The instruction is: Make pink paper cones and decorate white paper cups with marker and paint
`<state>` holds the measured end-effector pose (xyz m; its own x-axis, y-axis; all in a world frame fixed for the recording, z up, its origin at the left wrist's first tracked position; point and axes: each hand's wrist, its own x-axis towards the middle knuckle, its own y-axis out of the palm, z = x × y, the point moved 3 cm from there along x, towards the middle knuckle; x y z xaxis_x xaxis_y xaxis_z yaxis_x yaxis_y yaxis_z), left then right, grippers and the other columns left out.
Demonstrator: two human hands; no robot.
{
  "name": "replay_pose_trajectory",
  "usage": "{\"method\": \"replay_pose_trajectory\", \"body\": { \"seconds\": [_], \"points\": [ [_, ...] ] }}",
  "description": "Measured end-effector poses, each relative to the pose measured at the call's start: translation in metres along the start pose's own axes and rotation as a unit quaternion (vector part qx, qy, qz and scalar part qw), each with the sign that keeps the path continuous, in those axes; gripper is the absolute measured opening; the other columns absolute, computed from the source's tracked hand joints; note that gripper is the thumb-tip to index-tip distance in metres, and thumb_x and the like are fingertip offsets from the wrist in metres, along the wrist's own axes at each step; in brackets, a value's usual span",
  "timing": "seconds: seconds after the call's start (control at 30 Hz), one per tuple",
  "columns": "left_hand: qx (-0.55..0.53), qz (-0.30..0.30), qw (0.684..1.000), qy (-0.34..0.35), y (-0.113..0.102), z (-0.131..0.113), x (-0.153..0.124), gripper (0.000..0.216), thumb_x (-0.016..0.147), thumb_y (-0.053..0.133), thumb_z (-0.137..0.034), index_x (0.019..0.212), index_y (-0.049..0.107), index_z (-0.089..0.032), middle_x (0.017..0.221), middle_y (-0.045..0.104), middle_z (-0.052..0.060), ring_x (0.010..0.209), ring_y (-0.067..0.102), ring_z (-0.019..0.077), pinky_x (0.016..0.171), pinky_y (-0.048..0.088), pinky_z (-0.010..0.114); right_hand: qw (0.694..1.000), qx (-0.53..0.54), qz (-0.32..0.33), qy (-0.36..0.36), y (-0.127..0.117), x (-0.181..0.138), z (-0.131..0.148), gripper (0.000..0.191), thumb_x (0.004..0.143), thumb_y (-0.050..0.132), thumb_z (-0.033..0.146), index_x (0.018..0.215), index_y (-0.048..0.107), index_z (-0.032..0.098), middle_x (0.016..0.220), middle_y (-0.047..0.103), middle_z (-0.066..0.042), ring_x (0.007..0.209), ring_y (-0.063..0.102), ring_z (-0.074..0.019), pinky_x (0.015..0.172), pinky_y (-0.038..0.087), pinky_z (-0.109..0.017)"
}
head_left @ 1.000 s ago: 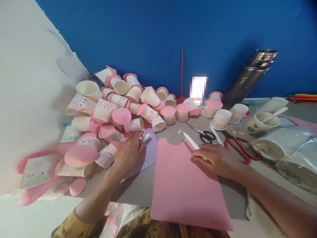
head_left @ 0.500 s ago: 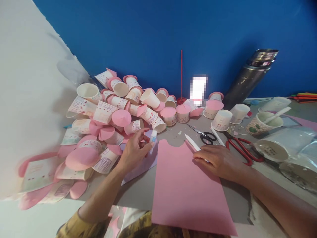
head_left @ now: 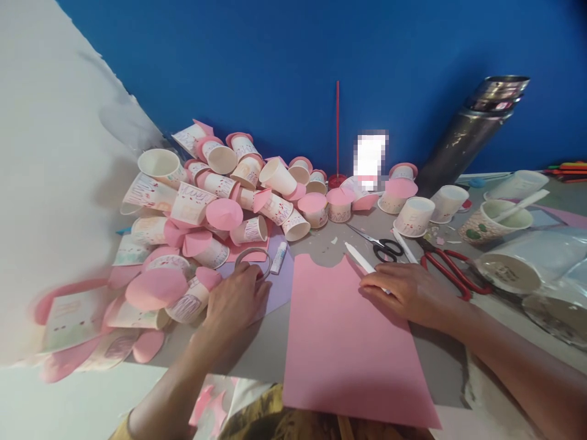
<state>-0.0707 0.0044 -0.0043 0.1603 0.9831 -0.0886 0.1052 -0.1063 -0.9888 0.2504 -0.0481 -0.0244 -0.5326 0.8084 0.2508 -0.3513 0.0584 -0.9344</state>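
Note:
My left hand (head_left: 238, 299) has its fingers closed at the near edge of a thin grey ring (head_left: 239, 256) that looks like a tape roll, over a lilac sheet (head_left: 279, 290). Just right of the ring lies a white glue stick (head_left: 278, 258). A white marker (head_left: 359, 257) is in my right hand (head_left: 406, 290), its tip pointing up and left. That hand rests on the right side of a pink paper sheet (head_left: 348, 342), whose far edge has curved cuts.
Paper cups with pink paper pieces (head_left: 224, 214) are heaped on the left. Black-handled scissors (head_left: 387, 249), red-handled pliers (head_left: 458, 272), upturned cups (head_left: 414, 217) and a dark flask (head_left: 468, 140) stand or lie to the right. A blue wall (head_left: 257, 73) rises behind.
My left hand has moved left and down from the glue stick, which now lies on the lilac sheet, and has closed on the grey ring. My right hand stays with the marker.

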Motion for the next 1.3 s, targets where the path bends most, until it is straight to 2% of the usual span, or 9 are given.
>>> {"method": "replay_pose_trajectory", "body": {
  "seconds": [0.1, 0.27, 0.43, 0.57, 0.7, 0.83, 0.93, 1.1, 1.3],
  "points": [
    [0.006, -0.058, 0.998, 0.028, -0.003, 0.003, -0.013, 0.025, 0.100, 0.043, -0.029, 0.086, 0.062, -0.021, 0.099, 0.072, 0.012, 0.078, 0.070, 0.0278, 0.057, 0.042, 0.034, 1.000, 0.005, -0.003, 0.005, 0.002, -0.001, -0.002, 0.021, 0.106, 0.057, 0.030, 0.098, 0.076, 0.024, 0.084, 0.077, -0.002, 0.078, 0.070, -0.0179, 0.067, 0.043, -0.029],
    [-0.129, -0.215, 0.961, 0.118, -0.017, -0.011, -0.049, 0.017, 0.103, 0.052, -0.031, 0.094, 0.064, -0.023, 0.092, 0.069, 0.004, 0.070, 0.066, 0.0163, 0.061, 0.050, 0.028, 1.000, 0.013, -0.016, 0.021, 0.011, -0.003, -0.006, 0.023, 0.106, 0.056, 0.031, 0.096, 0.076, 0.024, 0.081, 0.074, -0.002, 0.075, 0.066, -0.0176, 0.068, 0.040, -0.029],
    [-0.141, -0.140, 0.933, 0.299, 0.012, -0.058, -0.062, 0.026, 0.105, 0.045, -0.022, 0.092, 0.067, -0.021, 0.090, 0.068, 0.005, 0.072, 0.066, 0.0153, 0.064, 0.054, 0.027, 0.999, -0.038, 0.011, 0.020, 0.009, -0.001, -0.005, 0.018, 0.104, 0.060, 0.029, 0.097, 0.076, 0.024, 0.083, 0.072, -0.003, 0.078, 0.065, -0.0188, 0.066, 0.036, -0.030],
    [-0.018, -0.121, 0.924, 0.361, 0.039, -0.082, -0.055, 0.018, 0.099, 0.053, -0.012, 0.087, 0.065, -0.019, 0.087, 0.067, 0.008, 0.075, 0.064, 0.0220, 0.067, 0.055, 0.035, 0.995, -0.088, 0.034, 0.039, 0.004, 0.000, -0.006, 0.017, 0.103, 0.061, 0.027, 0.094, 0.075, 0.023, 0.083, 0.070, -0.004, 0.080, 0.063, -0.0192, 0.062, 0.032, -0.031],
    [0.051, -0.085, 0.914, 0.393, 0.049, -0.098, -0.052, 0.014, 0.090, 0.059, -0.004, 0.088, 0.064, -0.017, 0.088, 0.066, 0.009, 0.078, 0.062, 0.0260, 0.067, 0.054, 0.039, 0.988, -0.131, 0.028, 0.081, 0.004, -0.004, -0.013, 0.017, 0.103, 0.059, 0.025, 0.096, 0.074, 0.024, 0.082, 0.069, -0.004, 0.079, 0.062, -0.0194, 0.057, 0.024, -0.033],
    [0.075, -0.071, 0.910, 0.402, 0.048, -0.112, -0.043, 0.017, 0.093, 0.054, -0.004, 0.089, 0.065, -0.017, 0.090, 0.066, 0.010, 0.085, 0.062, 0.0277, 0.090, 0.054, 0.049, 0.986, -0.136, 0.031, 0.089, 0.006, -0.007, -0.018, 0.019, 0.103, 0.056, 0.021, 0.096, 0.074, 0.024, 0.082, 0.069, -0.004, 0.078, 0.062, -0.0191, 0.056, 0.022, -0.032],
    [0.063, -0.046, 0.919, 0.387, 0.044, -0.115, -0.034, 0.016, 0.096, 0.054, -0.007, 0.093, 0.066, -0.017, 0.096, 0.067, 0.011, 0.091, 0.062, 0.0282, 0.099, 0.050, 0.054, 0.986, -0.132, 0.039, 0.093, 0.006, -0.007, -0.018, 0.018, 0.103, 0.057, 0.023, 0.096, 0.074, 0.023, 0.084, 0.069, -0.004, 0.081, 0.063, -0.0200, 0.058, 0.024, -0.032],
    [0.000, -0.008, 0.919, 0.395, 0.036, -0.103, -0.017, 0.012, 0.100, 0.054, -0.013, 0.096, 0.065, -0.017, 0.100, 0.067, 0.012, 0.092, 0.061, 0.0262, 0.089, 0.053, 0.044, 0.983, -0.142, 0.044, 0.108, 0.004, -0.004, -0.014, 0.017, 0.102, 0.061, 0.027, 0.093, 0.075, 0.024, 0.085, 0.071, -0.004, 0.084, 0.064, -0.0206, 0.058, 0.023, -0.033],
    [-0.080, -0.062, 0.904, 0.415, 0.034, -0.077, -0.021, 0.016, 0.103, 0.048, -0.013, 0.103, 0.064, -0.016, 0.109, 0.068, 0.011, 0.095, 0.062, 0.0239, 0.085, 0.054, 0.038, 0.983, -0.138, 0.056, 0.111, 0.004, -0.003, -0.014, 0.020, 0.104, 0.060, 0.031, 0.097, 0.077, 0.024, 0.088, 0.071, -0.004, 0.085, 0.065, -0.0201, 0.057, 0.022, -0.033]
  ]
}}
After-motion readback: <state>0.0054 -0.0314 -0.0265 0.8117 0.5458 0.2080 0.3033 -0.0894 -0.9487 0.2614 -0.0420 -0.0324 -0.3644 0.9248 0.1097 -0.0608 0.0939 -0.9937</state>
